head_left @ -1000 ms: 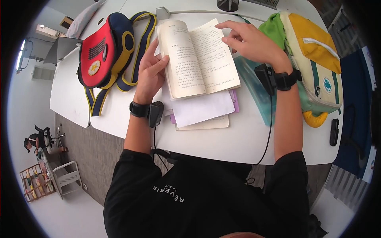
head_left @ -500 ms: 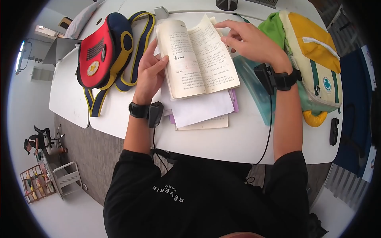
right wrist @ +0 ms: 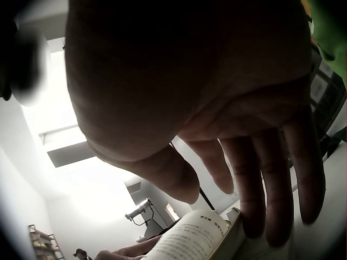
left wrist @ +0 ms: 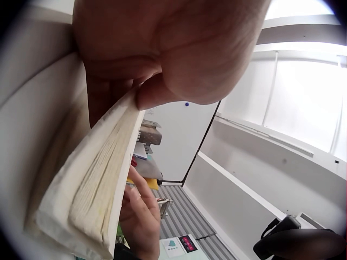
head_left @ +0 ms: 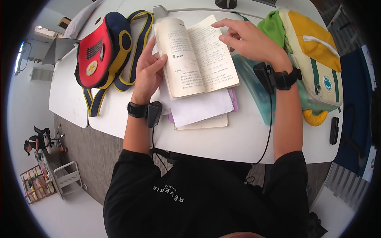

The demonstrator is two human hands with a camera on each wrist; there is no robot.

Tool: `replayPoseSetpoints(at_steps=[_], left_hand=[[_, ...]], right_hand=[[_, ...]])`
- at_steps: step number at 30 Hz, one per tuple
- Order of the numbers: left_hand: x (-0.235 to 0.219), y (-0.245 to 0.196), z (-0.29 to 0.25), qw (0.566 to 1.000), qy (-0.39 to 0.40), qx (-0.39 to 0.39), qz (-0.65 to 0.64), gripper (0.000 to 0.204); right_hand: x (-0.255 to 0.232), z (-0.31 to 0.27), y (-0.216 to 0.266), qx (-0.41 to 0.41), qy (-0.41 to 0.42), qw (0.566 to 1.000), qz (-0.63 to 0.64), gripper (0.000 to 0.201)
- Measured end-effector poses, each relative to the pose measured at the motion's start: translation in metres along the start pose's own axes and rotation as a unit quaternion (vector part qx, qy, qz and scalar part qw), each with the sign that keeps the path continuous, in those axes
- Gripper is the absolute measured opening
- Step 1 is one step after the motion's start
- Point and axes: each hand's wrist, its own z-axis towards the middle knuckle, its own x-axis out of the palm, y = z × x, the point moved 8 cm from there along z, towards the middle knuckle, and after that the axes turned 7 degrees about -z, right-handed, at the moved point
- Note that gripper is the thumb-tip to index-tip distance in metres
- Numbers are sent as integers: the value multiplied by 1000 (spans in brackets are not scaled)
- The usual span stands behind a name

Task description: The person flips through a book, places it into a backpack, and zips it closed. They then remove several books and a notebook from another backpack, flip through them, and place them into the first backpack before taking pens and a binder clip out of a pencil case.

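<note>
An open book (head_left: pixel 198 59) with printed pages is held above a stack of papers (head_left: pixel 202 109). My left hand (head_left: pixel 149 73) grips its left edge, thumb on the page and fingers behind; in the left wrist view the same hand (left wrist: pixel 168 49) pinches the thick page block (left wrist: pixel 100 184). My right hand (head_left: pixel 252 41) is at the book's upper right corner, index finger extended along the page edge, the other fingers loosely bent. In the right wrist view the right hand (right wrist: pixel 206 108) has its fingers extended beside the book (right wrist: pixel 190 238); whether they touch it is unclear.
A red and navy bag (head_left: pixel 95 55) with straps lies at the left. On the right are a teal translucent case (head_left: pixel 254 87), a cream, yellow and green backpack (head_left: pixel 317 67) and a small black object (head_left: pixel 334 131). A black holder (head_left: pixel 226 4) stands at the far edge.
A page of the book has turned over to the left, and the raised right page now lies flatter. The left hand and book have shifted slightly left; the right hand has barely moved.
</note>
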Motion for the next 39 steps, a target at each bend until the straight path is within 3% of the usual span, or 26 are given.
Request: replayPoseSetpoints(at_steps=[10,12,39], left_hand=[[5,-2,0,1000,-3,4,-5,68],[2,1,2,1000,-3,1,-6,68],[4,0,0,1000,5,-2,9,68]], right_hand=[[0,-3,-2,6,7,1000,4,37],[-3,-2,1,-12,-29,999,23,42],[0,0,-3,-6,-4,1000,9,37]])
